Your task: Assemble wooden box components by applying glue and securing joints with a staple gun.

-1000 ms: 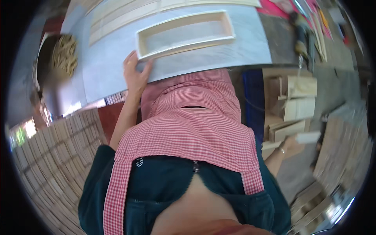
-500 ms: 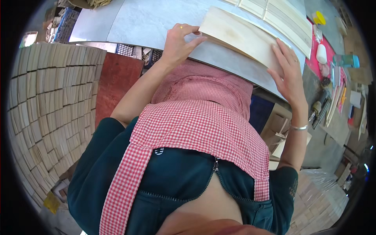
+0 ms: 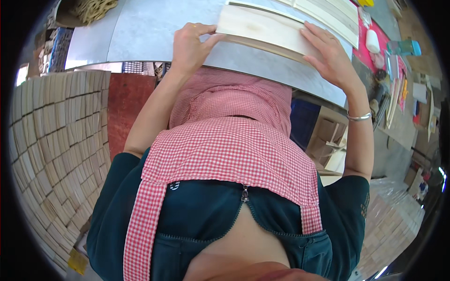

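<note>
A long, pale wooden panel [image 3: 262,29] lies tilted over the grey tabletop [image 3: 154,33], with thin wooden strips showing along its far and near sides, like part of a shallow box. At its left end, my left hand [image 3: 188,49] pinches the corner between thumb and index finger. My right hand [image 3: 332,57] grips the right end, fingers over the far edge and thumb at the near edge. The underside of the panel is hidden. Just beyond it, more pale slatted wooden pieces [image 3: 333,19] lie on the table.
A container of tan bands [image 3: 96,10] stands at the far left. Stacked wooden blocks [image 3: 56,131] rise on my left beside a red-brown board [image 3: 129,105]. To the right are a white bottle [image 3: 372,41], a teal-lidded jar [image 3: 405,48] and several tools. The table's near edge borders my apron.
The panel now shows more of its far-side and near-side strips, seemingly tipped. Both hands keep hold at its ends. My view has shifted, so the surroundings sit differently in the picture.
</note>
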### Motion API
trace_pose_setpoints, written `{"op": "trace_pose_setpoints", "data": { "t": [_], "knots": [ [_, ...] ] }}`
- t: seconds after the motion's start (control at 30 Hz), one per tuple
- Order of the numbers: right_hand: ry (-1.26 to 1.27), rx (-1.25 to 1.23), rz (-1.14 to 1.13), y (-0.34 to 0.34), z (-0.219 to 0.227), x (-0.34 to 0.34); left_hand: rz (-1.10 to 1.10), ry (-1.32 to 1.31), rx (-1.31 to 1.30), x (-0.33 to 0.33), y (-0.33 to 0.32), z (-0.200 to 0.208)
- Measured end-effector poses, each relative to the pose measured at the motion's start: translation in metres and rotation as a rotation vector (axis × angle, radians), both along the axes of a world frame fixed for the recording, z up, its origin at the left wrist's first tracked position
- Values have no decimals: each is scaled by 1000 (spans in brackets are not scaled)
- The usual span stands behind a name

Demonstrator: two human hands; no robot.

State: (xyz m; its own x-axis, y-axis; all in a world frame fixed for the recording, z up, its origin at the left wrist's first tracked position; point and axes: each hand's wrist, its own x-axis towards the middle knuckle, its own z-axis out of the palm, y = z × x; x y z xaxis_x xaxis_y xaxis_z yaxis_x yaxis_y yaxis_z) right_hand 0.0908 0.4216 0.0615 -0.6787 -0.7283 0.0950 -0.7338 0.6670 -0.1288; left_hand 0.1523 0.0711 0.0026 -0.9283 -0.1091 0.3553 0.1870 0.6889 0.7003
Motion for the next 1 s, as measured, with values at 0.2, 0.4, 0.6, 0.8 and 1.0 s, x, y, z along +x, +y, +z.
{"op": "trace_pose_setpoints", "data": {
  "t": [0.2,0.4,0.6,0.8,1.0],
  "knots": [
    [43,25,-22,-3,-10,4,-8,-70,-10,-1,2,9],
    [169,-101,-88,5,-15,12,-25,-114,4,-5,1,12],
    [51,-419,-431,37,-19,43,-58,-119,-71,-5,-6,11],
    [-48,-435,-609,39,-25,62,-100,-173,-123,-9,-11,20],
    [16,-432,-567,42,-37,58,-214,5,-282,-18,-12,18]
  ]
}}
